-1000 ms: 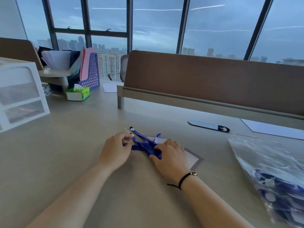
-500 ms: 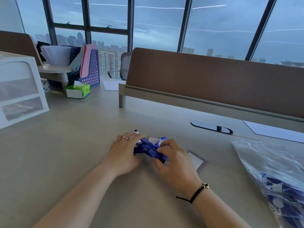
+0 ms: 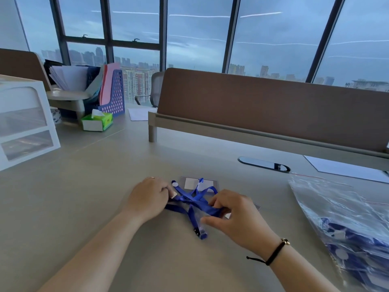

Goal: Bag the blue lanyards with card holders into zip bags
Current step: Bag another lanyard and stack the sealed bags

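**Both hands working a tangled blue lanyard at the near middle of the desk**

I am looking down at the desk (image 3: 84,207) and seeing the left hand (image 3: 147,200) curling its fingers round the left end of the blue lanyard (image 3: 190,200), with a small metal clip showing at the fingertips. The right hand (image 3: 235,216) is pinching the strap's right side, fingers bent over the ribbon and the thumb reaching toward the loose tail. That tail is running toward me and ending in a small clasp (image 3: 201,233) lying on the desk just left of the thumb. The two hands are sitting a little apart, with the crossed loops of strap bunching between them.

A clear card holder (image 3: 200,183) is lying flat just beyond the strap, partly under it. At the near right, a large zip bag (image 3: 336,218) is lying on the desk, well apart from the hands, and more blue lanyards are showing through its plastic toward the near end.

Farther off, a brown divider panel (image 3: 273,110) is crossing the desk. At the far left I am seeing a green tissue box (image 3: 97,122), a blue file rack (image 3: 114,93) and a white drawer unit (image 3: 25,123).
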`<action>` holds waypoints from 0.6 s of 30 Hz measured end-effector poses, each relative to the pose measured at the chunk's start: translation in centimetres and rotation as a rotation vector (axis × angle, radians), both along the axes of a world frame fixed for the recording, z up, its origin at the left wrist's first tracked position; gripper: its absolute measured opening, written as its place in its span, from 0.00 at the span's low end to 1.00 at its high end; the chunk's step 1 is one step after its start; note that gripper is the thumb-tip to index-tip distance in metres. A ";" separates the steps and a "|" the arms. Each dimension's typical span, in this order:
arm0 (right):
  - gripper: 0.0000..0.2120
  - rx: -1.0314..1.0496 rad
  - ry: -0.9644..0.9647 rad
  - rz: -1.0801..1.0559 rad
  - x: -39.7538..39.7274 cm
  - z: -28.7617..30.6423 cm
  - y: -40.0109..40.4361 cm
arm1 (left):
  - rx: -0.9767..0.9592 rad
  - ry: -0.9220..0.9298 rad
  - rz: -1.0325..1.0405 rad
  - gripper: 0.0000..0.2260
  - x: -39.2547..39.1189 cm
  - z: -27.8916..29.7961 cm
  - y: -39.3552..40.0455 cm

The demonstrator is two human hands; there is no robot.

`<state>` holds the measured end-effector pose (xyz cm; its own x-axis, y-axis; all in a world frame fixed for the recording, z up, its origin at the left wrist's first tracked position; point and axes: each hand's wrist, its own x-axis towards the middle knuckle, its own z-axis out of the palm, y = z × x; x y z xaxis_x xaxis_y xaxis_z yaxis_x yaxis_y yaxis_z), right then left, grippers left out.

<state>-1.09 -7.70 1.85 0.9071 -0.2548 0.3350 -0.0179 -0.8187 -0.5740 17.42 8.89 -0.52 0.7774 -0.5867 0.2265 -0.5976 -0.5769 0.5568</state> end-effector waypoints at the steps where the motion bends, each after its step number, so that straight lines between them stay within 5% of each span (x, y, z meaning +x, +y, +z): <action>1: 0.20 -0.024 -0.002 0.014 -0.3 0.0 -0.3 | 0.002 -0.011 0.028 0.18 0.1 -0.1 0.0; 5: 0.16 -0.211 -0.008 0.089 -2.0 -0.3 -0.8 | -0.053 -0.121 0.120 0.10 0.1 -0.2 -0.4; 10: 0.11 -0.323 0.042 0.103 -3.1 -0.7 -1.0 | 0.255 -0.143 -0.013 0.14 -0.5 -0.5 -1.3; 18: 0.13 -0.265 0.050 0.072 -3.0 -1.7 -1.0 | 0.116 -0.105 0.012 0.09 -0.2 -0.6 -1.2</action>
